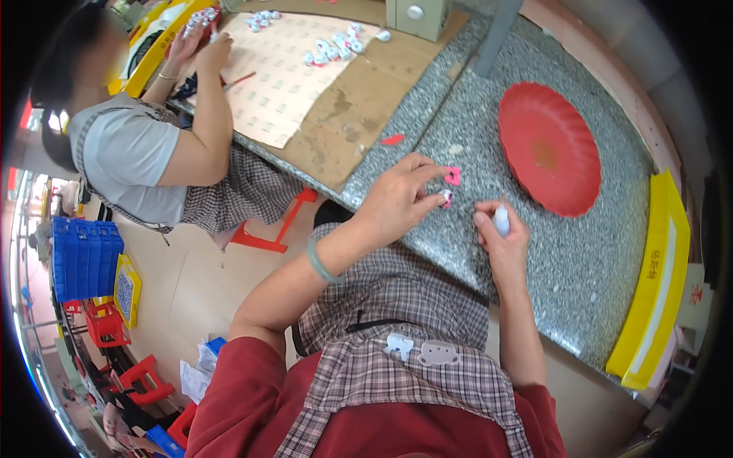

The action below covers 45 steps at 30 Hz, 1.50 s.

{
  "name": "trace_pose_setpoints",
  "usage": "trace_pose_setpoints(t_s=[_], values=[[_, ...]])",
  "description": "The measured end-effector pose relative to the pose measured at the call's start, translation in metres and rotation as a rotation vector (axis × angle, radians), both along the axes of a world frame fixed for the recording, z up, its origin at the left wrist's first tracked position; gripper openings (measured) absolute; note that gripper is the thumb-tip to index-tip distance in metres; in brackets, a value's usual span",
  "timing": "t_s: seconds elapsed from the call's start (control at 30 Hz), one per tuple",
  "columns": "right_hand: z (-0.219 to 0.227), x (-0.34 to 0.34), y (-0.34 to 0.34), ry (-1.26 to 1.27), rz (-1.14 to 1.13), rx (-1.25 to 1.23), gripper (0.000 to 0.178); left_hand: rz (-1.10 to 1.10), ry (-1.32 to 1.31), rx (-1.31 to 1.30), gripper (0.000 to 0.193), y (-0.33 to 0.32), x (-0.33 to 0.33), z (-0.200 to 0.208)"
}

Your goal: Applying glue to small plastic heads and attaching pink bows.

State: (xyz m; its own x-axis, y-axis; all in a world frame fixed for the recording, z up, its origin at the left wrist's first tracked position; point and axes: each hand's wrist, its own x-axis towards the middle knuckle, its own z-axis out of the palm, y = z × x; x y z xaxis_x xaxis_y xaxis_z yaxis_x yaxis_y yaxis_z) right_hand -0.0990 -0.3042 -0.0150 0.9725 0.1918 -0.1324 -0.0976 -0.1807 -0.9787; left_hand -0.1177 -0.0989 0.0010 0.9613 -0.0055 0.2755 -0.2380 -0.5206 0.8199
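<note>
My left hand (391, 197) is closed in a pinch over the near part of the stone worktop. Bright pink shows at its forefinger tip, and a small pink-and-white piece (447, 198) sits at the thumb tip. I cannot tell whether these are one thing or two. To the right, my right hand (505, 238) is wrapped round a small whitish bottle (501, 220), its narrow tip pointing up and away. The bottle and the piece are apart. A pale green bangle (321, 263) circles my left wrist.
A red scalloped dish (547, 149) stands at the right, beyond a yellow bin edge (657, 282). Brown cardboard (359, 126) and printed paper (267, 91) cover the far left, holding several white-and-red small pieces (336, 47). A small red scrap (392, 140) lies nearby. A co-worker (145, 145) works at left.
</note>
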Motion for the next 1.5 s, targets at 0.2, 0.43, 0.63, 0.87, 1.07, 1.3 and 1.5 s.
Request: trace_pose_setpoints(t_s=[0.2,0.43,0.63,0.87,1.07,1.3,1.5], values=[[-0.002,-0.003,-0.001,-0.042,0.035,-0.007,0.008,0.381,-0.225,0.269,0.018,0.077,0.072,-0.013],[-0.006,-0.004,0.000,-0.216,0.064,-0.105,0.010,0.432,-0.430,0.785,0.021,0.144,0.156,-0.020],[-0.010,-0.004,0.001,-0.226,0.074,-0.087,0.007,0.360,-0.274,1.049,0.027,0.154,0.179,-0.021],[-0.001,0.004,0.000,-0.072,0.067,0.078,0.017,0.223,0.101,-0.327,0.025,0.091,0.123,0.017],[0.001,0.001,-0.007,-0.068,0.052,0.449,0.030,-0.048,0.221,-0.985,0.027,0.028,0.017,0.035],[0.000,-0.001,-0.011,-0.109,0.018,0.414,0.029,-0.174,0.404,-1.257,0.028,0.006,-0.031,0.006],[0.000,-0.005,-0.022,-0.043,-0.012,0.465,0.030,-0.174,0.452,-1.365,0.027,-0.011,-0.051,0.004]])
